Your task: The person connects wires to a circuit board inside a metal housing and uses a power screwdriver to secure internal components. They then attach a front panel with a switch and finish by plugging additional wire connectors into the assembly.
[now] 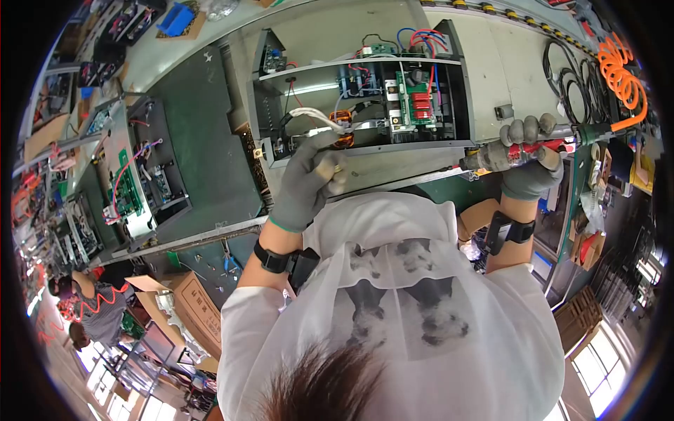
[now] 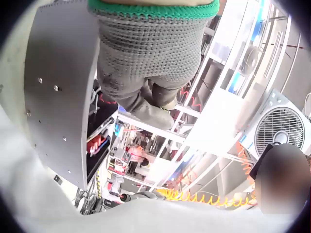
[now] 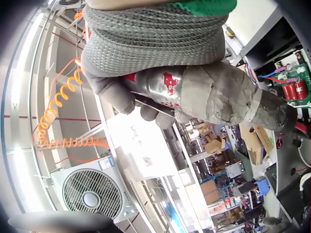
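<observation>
My gloved left hand (image 1: 305,184) is at the front edge of an open metal chassis (image 1: 365,149), its fingers curled and thumb against the fingertips. Between those tips a small glint shows, seemingly a small part (image 2: 166,109), too small to identify. The left glove (image 2: 150,58) hides most of it. My gloved right hand (image 1: 530,158) grips a power driver (image 1: 489,157) with a taped grey front, held right of the chassis, pointing left. In the right wrist view the right hand (image 3: 153,53) wraps the driver body (image 3: 214,94). Inside the chassis are a wound coil (image 1: 342,128) and a green board (image 1: 415,98).
An orange coiled hose (image 1: 621,70) runs to the driver's rear. Black cables (image 1: 572,81) lie on the bench at the right. Another chassis (image 1: 140,168) with boards stands at the left, beside a dark mat (image 1: 200,147). Pliers (image 1: 228,259) and a cardboard box (image 1: 193,309) are lower left.
</observation>
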